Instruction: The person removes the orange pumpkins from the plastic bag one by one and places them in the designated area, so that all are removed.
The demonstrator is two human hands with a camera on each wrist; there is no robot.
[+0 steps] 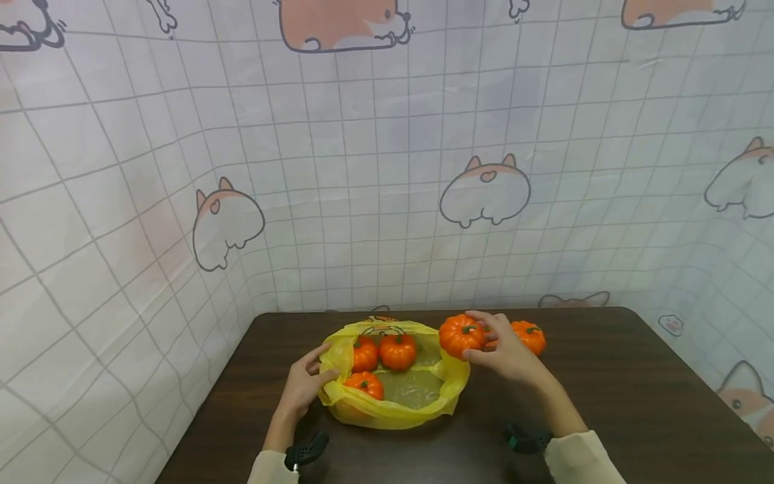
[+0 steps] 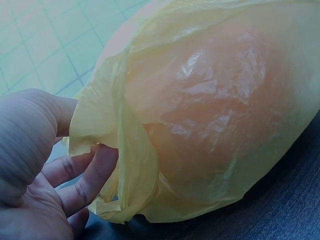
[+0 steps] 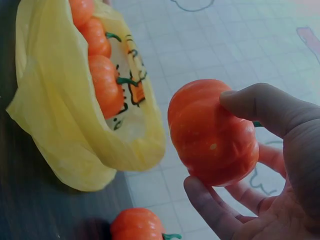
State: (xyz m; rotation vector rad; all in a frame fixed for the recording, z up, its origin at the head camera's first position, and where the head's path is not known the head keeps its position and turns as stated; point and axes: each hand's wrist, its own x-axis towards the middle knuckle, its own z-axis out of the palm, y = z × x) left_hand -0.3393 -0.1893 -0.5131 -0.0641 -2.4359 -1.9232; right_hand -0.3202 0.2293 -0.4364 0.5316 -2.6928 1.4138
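A yellow plastic bag (image 1: 399,417) lies on the table with its mouth wide and several small orange pumpkins inside, one of them at the back (image 1: 397,351). My left hand (image 1: 304,383) grips the bag's left rim; in the left wrist view the thumb and fingers (image 2: 102,167) pinch the thin plastic. At the bag's right rim, my right hand (image 1: 504,346) holds a green-stemmed pumpkin (image 3: 212,132) between thumb and fingers, raised above the table. Another pumpkin (image 1: 529,338) sits on the table behind that hand, partly hidden by it.
The dark wooden table (image 1: 629,403) reaches back to a white grid-patterned cloth (image 1: 375,168) printed with cartoon dogs, which also hangs at both sides. Dark straps with devices (image 1: 305,452) circle both wrists.
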